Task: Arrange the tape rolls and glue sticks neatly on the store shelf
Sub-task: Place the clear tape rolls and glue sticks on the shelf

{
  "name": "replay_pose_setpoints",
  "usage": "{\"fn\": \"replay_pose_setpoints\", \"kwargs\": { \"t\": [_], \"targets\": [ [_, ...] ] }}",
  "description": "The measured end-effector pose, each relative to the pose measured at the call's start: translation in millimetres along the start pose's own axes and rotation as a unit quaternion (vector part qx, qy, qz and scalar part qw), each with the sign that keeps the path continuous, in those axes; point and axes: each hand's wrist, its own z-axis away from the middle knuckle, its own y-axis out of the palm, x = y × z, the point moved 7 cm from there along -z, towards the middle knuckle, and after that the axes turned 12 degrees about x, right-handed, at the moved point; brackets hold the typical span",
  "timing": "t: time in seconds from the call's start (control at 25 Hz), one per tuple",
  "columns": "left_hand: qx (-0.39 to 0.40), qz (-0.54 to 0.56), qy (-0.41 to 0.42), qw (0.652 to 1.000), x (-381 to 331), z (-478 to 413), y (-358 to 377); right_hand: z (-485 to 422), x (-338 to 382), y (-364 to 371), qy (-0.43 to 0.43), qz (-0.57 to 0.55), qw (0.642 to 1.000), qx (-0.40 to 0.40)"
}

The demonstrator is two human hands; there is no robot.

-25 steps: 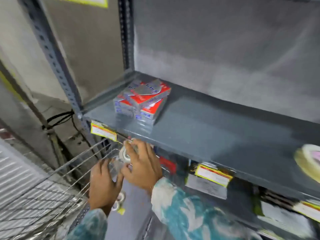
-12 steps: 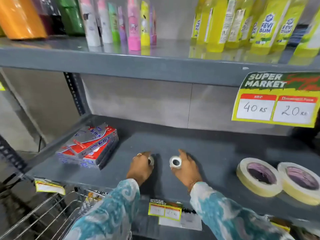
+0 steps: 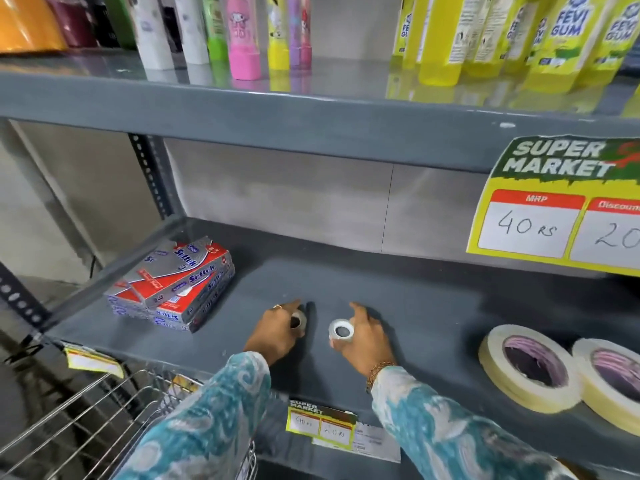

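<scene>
On the grey middle shelf [image 3: 398,306] each of my hands holds a small tape roll standing on its edge. My left hand [image 3: 277,332] grips a small clear tape roll [image 3: 298,322]. My right hand [image 3: 365,339] grips a small white tape roll [image 3: 341,330], its dark core facing me. The two small rolls stand a little apart, near the shelf's front middle. Two large cream masking tape rolls [image 3: 530,367] lie flat at the right of the same shelf. Glue sticks [image 3: 242,36] and yellow gum bottles [image 3: 485,32] stand on the shelf above.
A stack of red and silver boxes [image 3: 176,285] sits at the shelf's left end. A wire basket [image 3: 86,417] is below at the left. A yellow price sign [image 3: 561,199] hangs from the upper shelf at right; small price tags [image 3: 320,422] mark the shelf's front edge.
A second ago both hands were down at the wire basket picking up small rolls. They rose to the middle shelf, and since half a second ago they have hardly moved.
</scene>
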Motion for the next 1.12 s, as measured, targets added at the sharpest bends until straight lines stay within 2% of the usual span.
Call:
{"fn": "replay_pose_setpoints", "kwargs": {
  "t": [0.16, 0.32, 0.44, 0.52, 0.6, 0.64, 0.68, 0.76, 0.8, 0.84, 0.92, 1.0, 1.12],
  "targets": [
    [0.0, 0.021, 0.02, 1.0, -4.0, 7.7, -0.5, -0.5, -1.0, 4.3, -0.006, -0.011, 1.0, -0.012],
    [-0.203, -0.021, 0.086, 0.975, -2.2, 52.4, -42.5, 17.8, 22.7, -2.5, -0.047, 0.09, 0.987, -0.123],
    [-0.327, -0.015, 0.071, 0.942, 27.8, 102.7, -72.9, 41.4, 89.0, 10.1, -0.191, 0.156, 0.946, -0.209],
    [-0.365, 0.007, 0.003, 0.931, 73.6, 144.0, -76.1, 67.9, 142.6, 45.6, -0.346, 0.177, 0.898, -0.205],
    [-0.374, -0.007, -0.086, 0.923, 140.3, 196.4, -65.6, 98.8, 186.3, 106.8, -0.501, 0.189, 0.837, -0.117],
    [-0.351, -0.02, -0.128, 0.927, 176.3, 221.9, -53.3, 107.9, 200.5, 142.6, -0.541, 0.202, 0.816, -0.042],
    [-0.309, -0.033, -0.17, 0.935, 210.4, 244.0, -38.3, 110.8, 210.3, 177.8, -0.539, 0.21, 0.814, 0.051],
    [-0.181, -0.042, -0.226, 0.956, 270.0, 272.0, 1.8, 95.9, 216.8, 256.3, -0.425, 0.237, 0.843, 0.228],
    [-0.119, -0.06, -0.232, 0.963, 291.2, 278.9, 26.7, 83.8, 210.4, 292.3, -0.348, 0.261, 0.853, 0.289],
    [-0.07, -0.08, -0.234, 0.967, 311.6, 281.2, 54.2, 73.3, 202.3, 330.5, -0.296, 0.299, 0.843, 0.335],
    [0.0, -0.109, -0.226, 0.968, 335.5, 270.1, 104.2, 52.9, 178.9, 394.2, -0.247, 0.378, 0.798, 0.399],
    [0.007, -0.123, -0.219, 0.968, 356.0, 248.6, 136.0, 34.7, 149.7, 447.1, -0.232, 0.425, 0.761, 0.433],
    [0.014, -0.112, -0.237, 0.965, 386.8, 217.2, 171.9, 21.2, 111.1, 499.9, -0.252, 0.446, 0.739, 0.438]
  ]
}}
